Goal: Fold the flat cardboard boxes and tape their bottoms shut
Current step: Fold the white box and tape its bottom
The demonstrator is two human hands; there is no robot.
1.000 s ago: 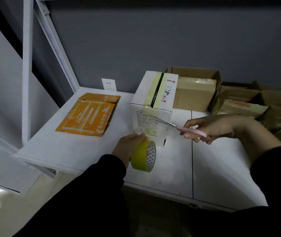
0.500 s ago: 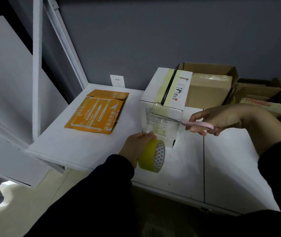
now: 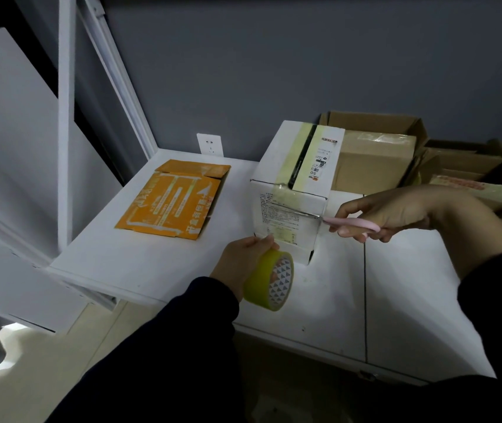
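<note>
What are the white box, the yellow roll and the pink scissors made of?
The white box looks like cardboard with a smooth printed white face: folded edges and a taped seam show. The yellow roll looks like glossy plastic tape wound on a patterned core, probably card. The pink scissors seem to have matte plastic handles and thin, shiny metal blades.

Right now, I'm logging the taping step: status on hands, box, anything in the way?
Left hand grips yellow tape roll. Right hand holds pink scissors, blades at the tape on white box. Nothing in the way; flat orange box apart.
</note>
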